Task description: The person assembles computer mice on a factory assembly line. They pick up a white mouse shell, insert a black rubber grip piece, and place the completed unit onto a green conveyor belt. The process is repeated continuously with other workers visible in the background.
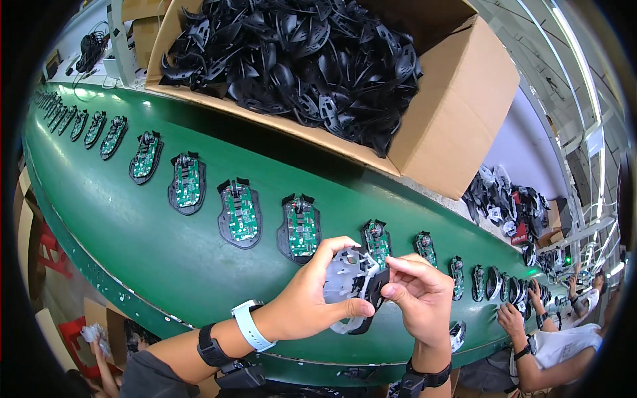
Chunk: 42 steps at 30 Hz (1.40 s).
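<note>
Over the green belt, my left hand (pixel 298 292) is wrapped round a translucent white plastic mouse shell (pixel 341 273), thumb across its lower part. A curved black plastic piece (pixel 377 286) lies along the shell's right side. My right hand (pixel 423 298) pinches that black piece between thumb and fingers. Whether the piece is fastened to the shell cannot be made out. Just behind my hands sits a mouse base with a green circuit board (pixel 378 242), partly covered by my fingers. Another such base (pixel 300 229) lies to the left of it.
Several more mouse bases (pixel 240 213) line the green belt (pixel 133 219) in a row. Beyond it stands an open cardboard box (pixel 451 106) heaped with black plastic pieces (pixel 298 60). At right, another person's hands (pixel 511 320) work over the belt. More parts (pixel 507 202) are piled at far right.
</note>
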Motion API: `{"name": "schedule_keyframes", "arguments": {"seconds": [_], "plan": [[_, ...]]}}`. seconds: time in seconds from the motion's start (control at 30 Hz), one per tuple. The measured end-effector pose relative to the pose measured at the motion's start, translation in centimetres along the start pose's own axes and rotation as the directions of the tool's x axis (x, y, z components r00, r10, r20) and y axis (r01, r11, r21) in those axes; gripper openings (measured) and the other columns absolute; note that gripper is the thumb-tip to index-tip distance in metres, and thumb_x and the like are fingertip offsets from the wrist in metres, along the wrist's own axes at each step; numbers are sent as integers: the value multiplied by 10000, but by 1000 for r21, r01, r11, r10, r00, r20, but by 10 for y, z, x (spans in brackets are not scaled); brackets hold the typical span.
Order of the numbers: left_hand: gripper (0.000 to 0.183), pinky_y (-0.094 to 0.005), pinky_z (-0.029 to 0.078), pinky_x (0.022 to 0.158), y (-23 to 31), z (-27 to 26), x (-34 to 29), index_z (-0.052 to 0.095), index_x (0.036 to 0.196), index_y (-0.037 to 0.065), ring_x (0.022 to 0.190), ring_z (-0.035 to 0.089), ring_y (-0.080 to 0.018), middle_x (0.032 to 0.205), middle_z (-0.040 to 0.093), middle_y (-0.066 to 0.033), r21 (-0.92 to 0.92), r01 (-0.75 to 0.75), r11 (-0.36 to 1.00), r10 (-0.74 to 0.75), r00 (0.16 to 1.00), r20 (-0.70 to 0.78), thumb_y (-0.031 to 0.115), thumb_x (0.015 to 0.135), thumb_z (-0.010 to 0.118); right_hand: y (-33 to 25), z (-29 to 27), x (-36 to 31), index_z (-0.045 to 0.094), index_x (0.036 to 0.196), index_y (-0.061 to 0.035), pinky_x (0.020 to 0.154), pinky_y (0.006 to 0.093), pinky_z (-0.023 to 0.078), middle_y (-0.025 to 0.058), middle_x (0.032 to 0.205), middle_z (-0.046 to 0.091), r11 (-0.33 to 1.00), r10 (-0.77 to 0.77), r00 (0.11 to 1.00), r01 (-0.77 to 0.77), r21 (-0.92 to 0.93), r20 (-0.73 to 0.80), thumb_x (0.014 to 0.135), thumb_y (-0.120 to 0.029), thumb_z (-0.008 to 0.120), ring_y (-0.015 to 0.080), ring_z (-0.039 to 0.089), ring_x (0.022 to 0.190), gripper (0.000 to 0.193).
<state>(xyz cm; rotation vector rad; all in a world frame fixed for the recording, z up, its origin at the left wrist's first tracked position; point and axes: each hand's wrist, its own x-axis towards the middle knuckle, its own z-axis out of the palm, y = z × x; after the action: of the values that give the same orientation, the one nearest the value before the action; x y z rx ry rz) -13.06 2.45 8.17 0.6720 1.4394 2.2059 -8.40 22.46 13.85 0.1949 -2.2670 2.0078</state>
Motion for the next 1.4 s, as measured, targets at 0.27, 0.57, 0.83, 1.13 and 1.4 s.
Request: {"name": "schedule_keyframes", "arguments": {"seconds": [0.27, 0.57, 0.83, 1.13, 1.4], "plan": [[652, -307, 485, 906, -11, 10, -7, 407, 1314, 41, 1059, 554, -134, 1160, 550, -89, 138, -58, 989, 83, 980, -180, 333, 902, 819, 16, 8, -7, 715, 1258, -12, 818, 289, 549, 77, 1082, 607, 994, 58, 998, -55, -98, 24, 896, 48, 736, 131, 611, 1000, 367], [486, -358, 437, 1029, 4, 37, -21, 340, 1283, 116, 1144, 485, -187, 1261, 427, -106, -96, -117, 988, 104, 986, -131, 112, 943, 688, -11, 34, -57, 420, 1502, 18, 1077, 344, 447, 128, 1405, 544, 879, 345, 937, -343, 332, 55, 964, -68, 704, 208, 544, 1277, 614], [501, -514, 507, 1072, -2, 89, -81, 568, 1119, 20, 1245, 632, -382, 1270, 641, -327, -201, 50, 978, -62, 997, -53, 15, 741, 897, -9, -22, -147, 673, 1230, 7, 810, 321, 527, 96, 990, 658, 987, -30, 999, 26, -161, -25, 755, -317, 936, 192, 651, 900, 633], [526, -475, 421, 1135, -31, 143, -32, 558, 1224, 63, 1394, 476, -344, 1505, 419, -249, -97, 136, 986, -121, 982, 144, 72, 802, 872, -23, -80, -162, 593, 1399, -67, 1158, 502, 400, 220, 1424, 552, 923, -232, 971, 240, -300, 63, 890, -167, 765, 410, 518, 1354, 547], [406, -376, 467, 980, -33, 100, -12, 548, 1240, -2, 1166, 587, -236, 1228, 603, -144, 319, 150, 936, -140, 989, -53, 296, 989, 663, 38, -299, -155, 676, 1283, -60, 1124, 470, 446, 181, 1384, 632, 546, -354, 902, -16, -837, -248, 835, -89, 740, 400, 580, 1304, 454]]}}
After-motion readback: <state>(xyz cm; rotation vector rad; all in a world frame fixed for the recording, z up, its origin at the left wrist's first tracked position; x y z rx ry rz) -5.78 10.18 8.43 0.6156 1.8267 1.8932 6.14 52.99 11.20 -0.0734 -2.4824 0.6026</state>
